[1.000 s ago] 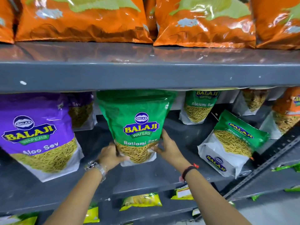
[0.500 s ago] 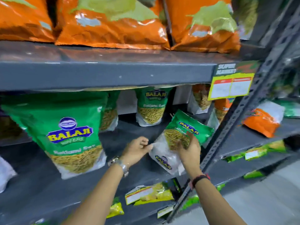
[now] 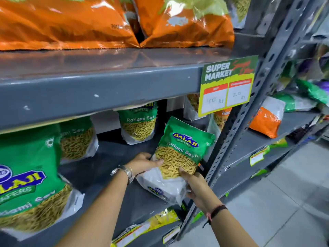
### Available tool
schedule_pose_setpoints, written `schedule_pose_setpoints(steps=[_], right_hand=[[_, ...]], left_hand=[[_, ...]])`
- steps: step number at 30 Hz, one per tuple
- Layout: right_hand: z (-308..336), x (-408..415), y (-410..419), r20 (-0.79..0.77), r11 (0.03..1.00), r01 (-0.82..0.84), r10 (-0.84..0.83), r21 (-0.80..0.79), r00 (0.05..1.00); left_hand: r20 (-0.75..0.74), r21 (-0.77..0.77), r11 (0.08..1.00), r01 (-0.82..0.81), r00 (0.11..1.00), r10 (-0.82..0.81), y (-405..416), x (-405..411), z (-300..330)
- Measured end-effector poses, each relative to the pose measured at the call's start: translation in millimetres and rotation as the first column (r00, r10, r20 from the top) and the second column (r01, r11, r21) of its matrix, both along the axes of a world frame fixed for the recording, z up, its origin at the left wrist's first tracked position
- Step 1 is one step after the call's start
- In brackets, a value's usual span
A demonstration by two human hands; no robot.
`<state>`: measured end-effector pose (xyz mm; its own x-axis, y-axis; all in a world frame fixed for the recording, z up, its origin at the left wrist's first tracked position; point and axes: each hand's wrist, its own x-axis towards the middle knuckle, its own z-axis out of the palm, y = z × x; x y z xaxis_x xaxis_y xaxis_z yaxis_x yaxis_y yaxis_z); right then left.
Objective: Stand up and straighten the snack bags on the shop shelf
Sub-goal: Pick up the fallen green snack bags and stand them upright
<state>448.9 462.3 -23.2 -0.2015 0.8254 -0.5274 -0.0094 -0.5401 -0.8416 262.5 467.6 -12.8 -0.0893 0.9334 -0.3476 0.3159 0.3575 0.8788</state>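
A green and white Ratlami Sev bag (image 3: 181, 150) leans tilted at the right end of the grey middle shelf (image 3: 114, 157), its top toward the upright post. My left hand (image 3: 142, 164) grips its left edge and my right hand (image 3: 197, 186) holds its lower right corner. A big green Ratlami Sev bag (image 3: 30, 177) stands upright at the near left. Two more green bags, one at the back left (image 3: 78, 141) and one at the back centre (image 3: 138, 125), stand upright.
A perforated grey upright post (image 3: 236, 132) rises just right of the held bag. Orange bags (image 3: 71, 24) fill the shelf above, and a supermarket price tag (image 3: 227, 86) hangs from its edge. Yellow packets (image 3: 147, 227) lie on the lower shelf. An orange bag (image 3: 265, 120) lies on the neighbouring rack.
Both hands left the big green bag, which now stands upright at the left, moved right and took hold of the tilted green bag by the post. The view swung right.
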Motion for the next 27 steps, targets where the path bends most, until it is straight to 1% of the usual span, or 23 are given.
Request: schedule_pose_setpoints(steps=[4, 9, 13, 16, 20, 24, 27], right_hand=[[3.7, 10.7, -22.3, -0.059, 0.992, -0.04, 0.047, 0.118, 0.997], [2.8, 27.5, -57.6, -0.04, 0.956, -0.152, 0.167, 0.25, 0.985], [0.1, 41.6, -81.7, -0.059, 0.894, -0.201, 0.244, 0.401, 0.968], [-0.9, 51.5, -88.7, -0.044, 0.842, -0.242, 0.299, 0.483, 0.953], [0.1, 58.1, -88.2, 0.003, 0.789, -0.281, 0.334, 0.546, 0.943], [2.8, 58.0, -79.0, 0.083, 0.752, -0.35, 0.369, 0.558, 0.926], [8.4, 49.5, -63.7, 0.114, 0.73, -0.395, 0.404, 0.557, 0.908]], left_hand=[[0.113, 0.036, 0.998, -0.047, 0.993, 0.042, -30.5, 5.4, -0.7], [0.172, 0.119, 0.985, -0.121, 0.98, 0.1, -83.6, 19.6, -0.5], [0.182, 0.187, 0.968, -0.165, 0.975, 0.13, -122.0, 31.9, -2.7], [0.219, 0.253, 0.946, -0.205, 0.964, 0.15, -142.5, 41.2, -2.4], [0.19, 0.302, 0.92, -0.25, 0.961, 0.199, -155.4, 50.3, 6.1], [0.124, 0.348, 0.909, -0.23, 0.972, 0.198, -153.4, 54.6, 10.7], [0.061, 0.373, 0.893, -0.251, 0.967, 0.246, -140.5, 50.0, 11.3]])
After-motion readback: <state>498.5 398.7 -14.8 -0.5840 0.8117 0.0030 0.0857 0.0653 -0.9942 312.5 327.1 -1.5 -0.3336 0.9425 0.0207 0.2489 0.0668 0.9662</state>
